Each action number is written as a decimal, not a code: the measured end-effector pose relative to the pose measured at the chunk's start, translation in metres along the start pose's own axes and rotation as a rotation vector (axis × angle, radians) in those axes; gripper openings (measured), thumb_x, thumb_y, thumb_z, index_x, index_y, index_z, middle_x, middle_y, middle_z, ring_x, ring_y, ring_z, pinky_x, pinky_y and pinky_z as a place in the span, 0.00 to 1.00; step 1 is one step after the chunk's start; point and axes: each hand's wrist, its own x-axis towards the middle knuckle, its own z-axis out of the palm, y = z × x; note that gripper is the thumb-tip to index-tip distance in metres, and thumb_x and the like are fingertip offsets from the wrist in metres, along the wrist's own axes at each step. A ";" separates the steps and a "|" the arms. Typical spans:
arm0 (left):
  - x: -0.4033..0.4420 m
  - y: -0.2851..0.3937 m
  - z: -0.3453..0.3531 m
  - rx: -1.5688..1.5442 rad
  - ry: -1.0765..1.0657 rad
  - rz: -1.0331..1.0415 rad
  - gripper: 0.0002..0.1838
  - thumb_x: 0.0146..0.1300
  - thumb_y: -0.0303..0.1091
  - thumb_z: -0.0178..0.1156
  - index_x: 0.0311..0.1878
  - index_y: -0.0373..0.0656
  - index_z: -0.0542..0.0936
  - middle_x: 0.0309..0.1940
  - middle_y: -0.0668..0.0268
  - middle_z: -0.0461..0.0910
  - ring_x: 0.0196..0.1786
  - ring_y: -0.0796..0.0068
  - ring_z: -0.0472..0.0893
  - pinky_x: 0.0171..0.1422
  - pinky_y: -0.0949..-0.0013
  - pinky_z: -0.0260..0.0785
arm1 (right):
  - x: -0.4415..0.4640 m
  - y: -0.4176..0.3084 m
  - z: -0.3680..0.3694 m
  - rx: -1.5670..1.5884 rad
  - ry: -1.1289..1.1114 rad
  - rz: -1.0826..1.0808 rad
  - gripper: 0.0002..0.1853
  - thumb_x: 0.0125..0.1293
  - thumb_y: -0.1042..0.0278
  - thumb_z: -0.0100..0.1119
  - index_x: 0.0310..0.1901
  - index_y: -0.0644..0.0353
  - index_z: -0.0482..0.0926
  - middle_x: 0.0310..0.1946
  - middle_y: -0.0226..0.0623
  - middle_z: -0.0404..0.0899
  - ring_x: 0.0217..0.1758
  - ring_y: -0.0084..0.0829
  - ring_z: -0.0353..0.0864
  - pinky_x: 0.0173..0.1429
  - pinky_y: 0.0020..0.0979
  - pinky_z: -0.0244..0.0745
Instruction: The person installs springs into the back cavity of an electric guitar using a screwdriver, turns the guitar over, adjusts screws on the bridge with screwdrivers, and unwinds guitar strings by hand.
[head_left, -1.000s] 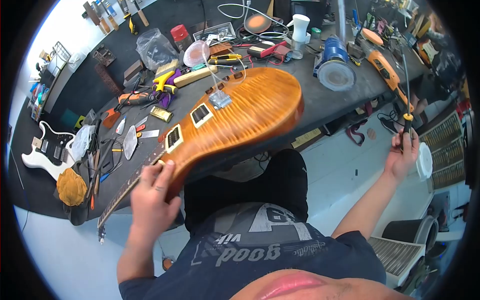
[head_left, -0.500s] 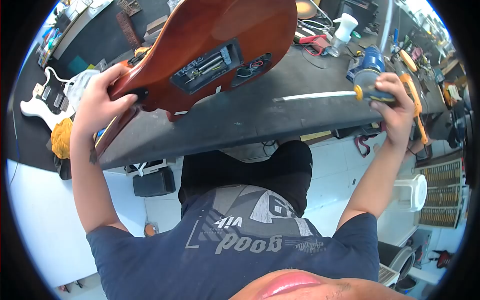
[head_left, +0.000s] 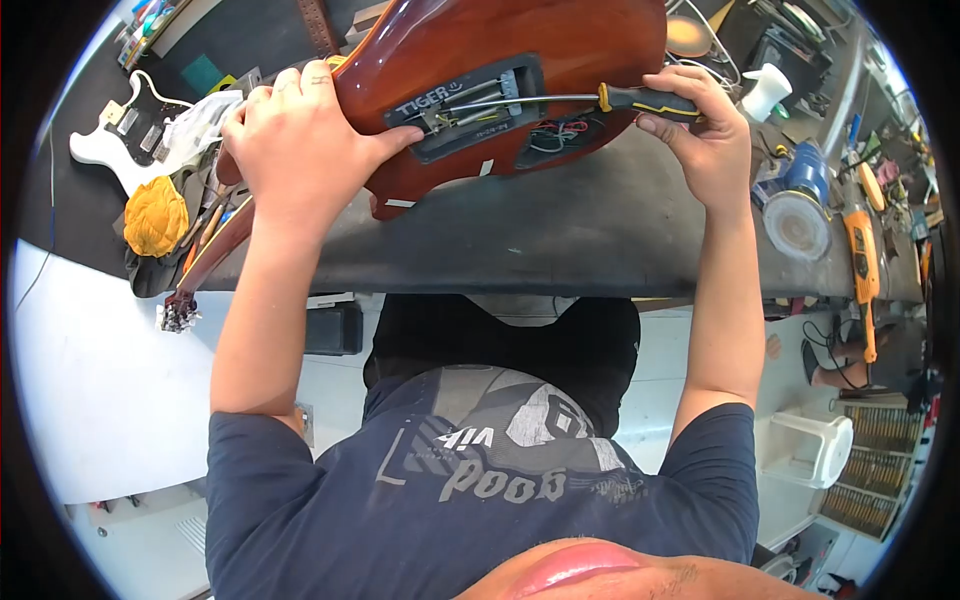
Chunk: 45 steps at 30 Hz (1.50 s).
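Note:
A red-brown electric guitar (head_left: 590,55) lies back side up at the bench edge, its neck pointing down to the left. The spring cavity (head_left: 532,72) in its back is uncovered, with metal springs inside and "TIGER" written on its wall. My left hand (head_left: 315,145) grips the body near the neck joint, thumb stretched to the cavity's left end. A screwdriver (head_left: 560,98) with a black and yellow handle is held in my right hand (head_left: 705,125). Its shaft runs left across the cavity, the tip among the springs near my left thumb. Wires (head_left: 558,135) show in a second opening.
On the left lie a white guitar body (head_left: 100,160) and a yellow cloth (head_left: 156,217). To the right are a blue power tool with a round disc (head_left: 797,222), an orange tool (head_left: 861,255) and a white bottle (head_left: 766,92). A white stool (head_left: 825,450) stands on the floor.
My right hand has brought the screwdriver left, from over the bench into the spring cavity. My left hand has shifted right along the guitar, thumb now at the cavity.

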 end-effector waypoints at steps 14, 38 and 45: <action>0.001 0.012 0.008 0.049 -0.040 -0.118 0.56 0.42 0.76 0.80 0.62 0.36 0.85 0.56 0.54 0.88 0.64 0.47 0.83 0.70 0.41 0.65 | 0.003 0.014 0.010 0.040 -0.015 -0.026 0.22 0.59 0.84 0.79 0.56 0.62 0.89 0.58 0.34 0.82 0.62 0.28 0.83 0.65 0.31 0.81; 0.004 0.010 0.004 -0.022 -0.134 -0.126 0.53 0.43 0.69 0.84 0.63 0.35 0.83 0.57 0.51 0.86 0.67 0.46 0.79 0.70 0.42 0.63 | 0.027 0.007 -0.003 0.105 -0.035 0.206 0.22 0.83 0.55 0.64 0.65 0.65 0.79 0.44 0.26 0.82 0.43 0.18 0.77 0.49 0.23 0.74; 0.004 0.012 -0.002 -0.019 -0.176 -0.127 0.54 0.39 0.66 0.87 0.64 0.35 0.82 0.59 0.53 0.85 0.67 0.49 0.78 0.69 0.42 0.64 | 0.033 0.024 -0.037 0.164 -0.300 0.329 0.20 0.82 0.52 0.65 0.58 0.64 0.80 0.36 0.22 0.77 0.35 0.13 0.71 0.39 0.22 0.66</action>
